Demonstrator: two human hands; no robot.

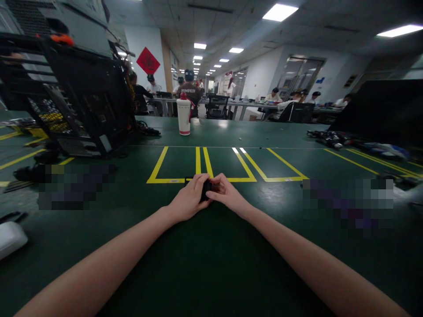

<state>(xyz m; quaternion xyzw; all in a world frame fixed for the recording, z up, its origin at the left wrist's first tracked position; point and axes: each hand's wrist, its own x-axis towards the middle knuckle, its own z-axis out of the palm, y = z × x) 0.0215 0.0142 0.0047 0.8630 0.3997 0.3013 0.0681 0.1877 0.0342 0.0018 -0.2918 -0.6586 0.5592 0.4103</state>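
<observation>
Low over the green table (218, 255), both hands meet around a small black object (207, 188). My left hand (189, 198) is closed over its left side and top, fingers bent round it. From the right, my right hand (228, 193) has its thumb and curled fingers against the same object. Most of it is hidden by the fingers, so its kind is not clear. A thin black edge (187, 179) shows just behind my left hand, and I cannot tell whether it belongs to the object.
Yellow tape outlines (158, 165) mark the table ahead. A white cup with a red lid (184, 116) stands behind them. At left is a black open computer case (89, 101); cables (327, 138) lie at right. A white object (11, 240) sits near left. People work at tables beyond.
</observation>
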